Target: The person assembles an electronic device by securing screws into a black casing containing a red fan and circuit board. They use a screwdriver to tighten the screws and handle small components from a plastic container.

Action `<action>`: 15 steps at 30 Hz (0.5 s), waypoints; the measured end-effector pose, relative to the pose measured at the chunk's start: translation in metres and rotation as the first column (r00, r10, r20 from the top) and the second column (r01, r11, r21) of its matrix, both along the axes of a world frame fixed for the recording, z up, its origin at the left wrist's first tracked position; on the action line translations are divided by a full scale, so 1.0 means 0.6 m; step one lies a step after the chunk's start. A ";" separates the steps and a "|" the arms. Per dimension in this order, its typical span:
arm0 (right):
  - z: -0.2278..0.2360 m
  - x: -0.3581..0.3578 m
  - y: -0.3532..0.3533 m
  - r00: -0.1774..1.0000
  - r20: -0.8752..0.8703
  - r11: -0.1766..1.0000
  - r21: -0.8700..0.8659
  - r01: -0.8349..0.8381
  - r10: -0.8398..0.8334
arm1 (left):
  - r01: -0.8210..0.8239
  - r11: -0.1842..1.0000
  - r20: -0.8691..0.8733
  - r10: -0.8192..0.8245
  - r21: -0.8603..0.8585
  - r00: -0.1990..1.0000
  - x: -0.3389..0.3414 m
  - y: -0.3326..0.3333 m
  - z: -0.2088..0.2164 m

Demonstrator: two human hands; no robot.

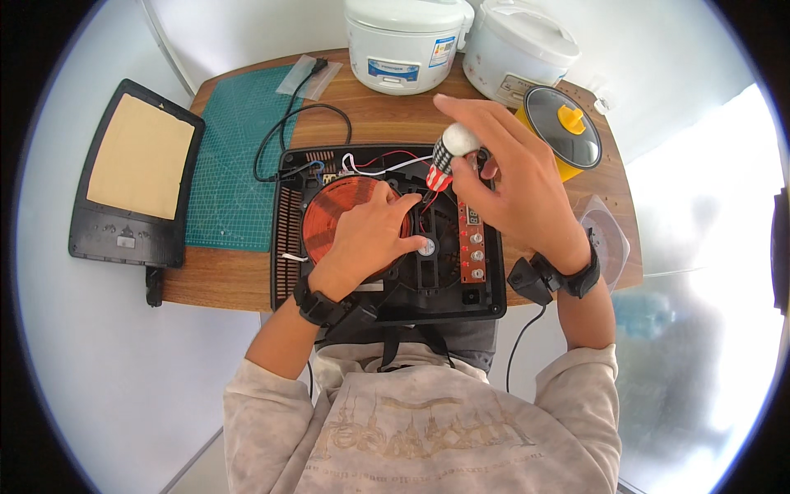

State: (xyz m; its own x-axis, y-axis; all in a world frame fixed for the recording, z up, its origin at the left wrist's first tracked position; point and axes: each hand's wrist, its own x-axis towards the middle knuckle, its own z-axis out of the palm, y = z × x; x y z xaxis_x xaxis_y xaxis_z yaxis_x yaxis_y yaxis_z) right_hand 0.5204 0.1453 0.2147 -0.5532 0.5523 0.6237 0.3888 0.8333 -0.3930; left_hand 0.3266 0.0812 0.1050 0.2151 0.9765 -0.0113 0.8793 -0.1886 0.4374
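An opened induction cooker lies in front of me, its black base showing a round copper coil, a black fan and a red-brown control board. My right hand is closed around a screwdriver with a white, black and red handle. The screwdriver slants down to the fan's upper edge; its very tip is hard to make out. My left hand lies over the coil, thumb and forefinger apart, with the thumb by the round fan hub and the forefinger close to the screwdriver tip.
A black panel with a beige sheet stands at the left, beside a green cutting mat. Behind the cooker are a black power cord and two white rice cookers. A yellow pot and a clear plastic tray sit at right.
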 end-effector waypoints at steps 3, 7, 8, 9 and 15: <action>0.008 0.002 0.007 0.995 0.073 0.998 -0.005 -0.066 0.066 | 0.003 1.000 0.003 -0.003 0.003 1.000 -0.001 0.000 -0.001; 0.016 -0.002 0.006 0.988 0.118 0.995 -0.027 -0.095 0.097 | -0.002 1.000 -0.011 0.002 -0.007 1.000 0.001 -0.001 0.002; 0.017 -0.009 0.001 0.991 0.114 0.998 -0.002 -0.068 0.068 | -0.001 1.000 -0.011 0.001 -0.010 1.000 0.000 -0.001 0.001; 0.017 -0.012 -0.002 0.993 0.109 0.999 0.022 -0.042 0.039 | 0.000 1.000 -0.011 0.000 -0.013 1.000 0.000 0.000 -0.001; 0.019 -0.001 0.023 0.991 0.128 0.999 0.041 -0.032 0.027 | -0.004 1.000 -0.001 0.004 0.001 1.000 0.001 -0.002 0.000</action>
